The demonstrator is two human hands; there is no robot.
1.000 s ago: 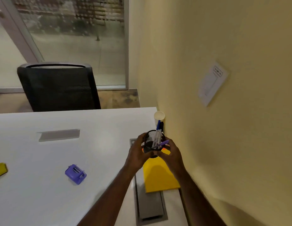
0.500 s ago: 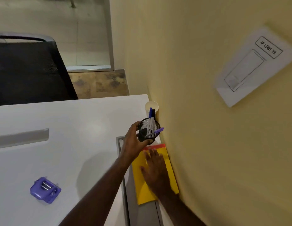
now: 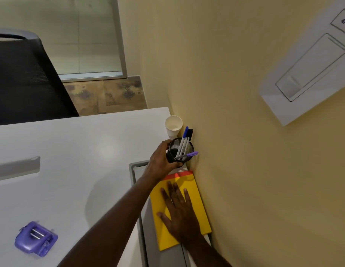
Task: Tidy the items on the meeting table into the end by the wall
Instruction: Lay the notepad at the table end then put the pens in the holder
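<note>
Hole punch (image 3: 36, 238), purple, alone at left of bench (image 3: 75, 151), well apart from wall: judged not yet tidied. Left hand (image 3: 161, 160) curls grip round mesh pen pot (image 3: 180, 152), setting it by wall between paper cup (image 3: 173, 125) and yellow pad (image 3: 196, 199). Right hand (image 3: 180, 214) flat, fingers straight, pinning pad against wall. Pot base hidden; chair (image 3: 27, 78) cut off by frame.

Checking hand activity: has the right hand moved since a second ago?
Yes. The right hand left the pen holder and came down flat onto the yellow notepad beside the wall.
</note>
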